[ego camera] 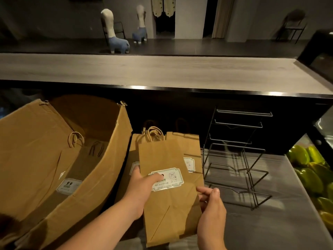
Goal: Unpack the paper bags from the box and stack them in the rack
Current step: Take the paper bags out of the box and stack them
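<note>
The print on the top paper bag's label was too small to read, and the left hand's fingers covered its left part. Beneath that bag, the lower bags showed only edges and a sliver of one label. The left hand's thumb was hidden behind the bag. The cardboard box ran off the left and near edges, and the bags inside it sat in deep shadow. At the right edge, the green fruit was blurred and cut off.
</note>
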{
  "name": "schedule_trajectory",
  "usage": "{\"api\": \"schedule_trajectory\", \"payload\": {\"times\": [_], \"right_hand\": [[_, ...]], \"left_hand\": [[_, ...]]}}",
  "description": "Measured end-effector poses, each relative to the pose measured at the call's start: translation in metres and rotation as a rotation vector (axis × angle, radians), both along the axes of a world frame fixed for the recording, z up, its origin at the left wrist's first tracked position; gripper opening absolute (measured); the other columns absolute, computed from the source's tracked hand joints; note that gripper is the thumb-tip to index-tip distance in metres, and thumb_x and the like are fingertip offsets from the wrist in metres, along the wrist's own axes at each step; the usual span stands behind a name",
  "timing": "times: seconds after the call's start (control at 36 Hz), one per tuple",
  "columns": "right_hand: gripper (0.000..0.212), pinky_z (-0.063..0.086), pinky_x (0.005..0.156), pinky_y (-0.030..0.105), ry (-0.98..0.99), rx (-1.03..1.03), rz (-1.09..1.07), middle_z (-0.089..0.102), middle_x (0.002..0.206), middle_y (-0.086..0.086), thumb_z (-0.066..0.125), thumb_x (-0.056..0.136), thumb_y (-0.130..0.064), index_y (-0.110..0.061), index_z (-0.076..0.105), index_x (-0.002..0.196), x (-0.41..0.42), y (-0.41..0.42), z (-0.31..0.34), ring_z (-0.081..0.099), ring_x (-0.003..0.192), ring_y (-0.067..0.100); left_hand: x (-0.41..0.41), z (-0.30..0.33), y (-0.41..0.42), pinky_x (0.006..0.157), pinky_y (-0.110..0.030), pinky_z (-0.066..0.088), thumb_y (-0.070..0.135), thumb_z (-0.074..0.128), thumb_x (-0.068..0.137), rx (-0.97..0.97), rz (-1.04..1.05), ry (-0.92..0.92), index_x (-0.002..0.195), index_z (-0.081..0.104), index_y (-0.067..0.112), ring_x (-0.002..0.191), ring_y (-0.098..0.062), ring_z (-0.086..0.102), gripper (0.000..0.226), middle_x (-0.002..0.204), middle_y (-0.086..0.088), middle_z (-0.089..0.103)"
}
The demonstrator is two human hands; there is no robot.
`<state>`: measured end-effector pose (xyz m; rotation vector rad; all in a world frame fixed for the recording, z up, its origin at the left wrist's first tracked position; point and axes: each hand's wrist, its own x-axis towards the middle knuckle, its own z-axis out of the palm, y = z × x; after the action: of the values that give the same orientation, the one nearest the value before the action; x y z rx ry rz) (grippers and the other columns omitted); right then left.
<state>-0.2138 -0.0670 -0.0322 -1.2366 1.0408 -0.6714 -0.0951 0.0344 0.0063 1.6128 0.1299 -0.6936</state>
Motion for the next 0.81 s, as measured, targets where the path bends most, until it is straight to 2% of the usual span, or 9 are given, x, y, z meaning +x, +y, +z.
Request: {"api": "schedule_trajectory", "payload": {"times": [0.11,0.19,0.31,0.36,0.42,0.5,0.58,0.67,0.81], "right_hand": [[0.059,0.046,0.072,0.044,0.061,-0.097,-0.045,0.065,0.072,0.016,0.024,0.102,-0.045,-0.017,0.069,0.077,0.004,-0.005,-0.003,0.061,0.074,0.029],[0.055,0.043,0.066,0.034,0.075,-0.139,-0.029,0.063,0.073,0.011,0.023,0.106,-0.036,-0.016,0.066,0.078,0.005,-0.010,0.004,0.059,0.075,0.022],[0.027,0.041,0.063,0.027,0.090,-0.120,0.135,0.062,0.082,-0.002,0.042,0.101,-0.032,-0.019,0.059,0.086,0.009,-0.015,0.013,0.057,0.078,0.012],[0.007,0.046,0.067,0.027,0.162,-0.118,0.272,0.062,0.092,-0.006,0.052,0.097,-0.032,-0.025,0.053,0.097,0.015,-0.018,0.015,0.060,0.085,0.010],[0.021,0.052,0.078,0.028,0.215,-0.122,0.407,0.060,0.100,-0.014,0.057,0.094,-0.032,-0.028,0.042,0.109,0.022,-0.024,0.017,0.060,0.093,0.006],[0.047,0.048,0.088,0.024,0.239,-0.134,0.547,0.051,0.106,-0.023,0.061,0.092,-0.025,-0.033,0.027,0.123,0.032,-0.032,0.025,0.055,0.101,0.002],[0.068,0.046,0.103,0.034,0.323,-0.142,0.623,0.045,0.128,-0.006,0.064,0.089,-0.029,-0.026,0.020,0.141,0.042,-0.036,0.025,0.051,0.118,0.015],[0.075,0.044,0.106,0.040,0.363,-0.100,0.631,0.036,0.136,-0.001,0.065,0.086,-0.035,-0.025,0.018,0.144,0.048,-0.037,0.026,0.046,0.124,0.020],[0.092,0.037,0.112,0.043,0.400,-0.070,0.589,0.021,0.154,0.005,0.065,0.086,-0.040,-0.022,0.004,0.153,0.052,-0.039,0.026,0.033,0.138,0.026]], "left_hand": [[0.000,-0.001,-0.008,0.067,-0.036,0.054,0.014,0.070,0.085,0.014,-0.028,-0.011,0.107,0.053,0.030,0.089,-0.026,0.067,0.032,0.099,-0.007,0.069],[0.006,0.000,-0.013,0.070,-0.038,0.055,0.016,0.070,0.085,0.033,-0.054,-0.025,0.106,0.053,0.030,0.089,-0.026,0.067,0.030,0.099,-0.006,0.069],[0.021,0.003,-0.024,0.069,-0.034,0.054,0.014,0.070,0.086,0.068,-0.093,-0.086,0.105,0.052,0.032,0.091,-0.022,0.066,0.031,0.100,-0.003,0.069],[0.030,0.003,-0.031,0.073,-0.036,0.054,0.014,0.070,0.086,0.086,-0.119,-0.118,0.114,0.052,0.028,0.093,-0.022,0.066,0.036,0.102,-0.002,0.068],[0.038,0.001,-0.039,0.074,-0.036,0.054,0.015,0.069,0.087,0.106,-0.143,-0.151,0.121,0.049,0.026,0.093,-0.021,0.064,0.042,0.105,-0.001,0.067],[0.047,-0.008,-0.050,0.069,-0.030,0.048,0.017,0.068,0.088,0.130,-0.167,-0.201,0.127,0.044,0.026,0.092,-0.014,0.060,0.046,0.108,0.003,0.064],[0.055,-0.018,-0.060,0.079,-0.032,0.044,0.019,0.067,0.088,0.217,-0.193,-0.238,0.137,0.037,0.023,0.097,-0.016,0.055,0.057,0.112,0.004,0.058],[0.061,-0.029,-0.067,0.098,-0.044,0.045,0.025,0.070,0.081,0.356,-0.194,-0.293,0.147,0.028,0.022,0.120,-0.027,0.050,0.079,0.137,-0.003,0.050],[0.063,-0.040,-0.078,0.109,-0.048,0.037,0.030,0.069,0.076,0.395,-0.218,-0.312,0.152,0.021,0.021,0.133,-0.032,0.040,0.090,0.150,-0.008,0.037]]}}
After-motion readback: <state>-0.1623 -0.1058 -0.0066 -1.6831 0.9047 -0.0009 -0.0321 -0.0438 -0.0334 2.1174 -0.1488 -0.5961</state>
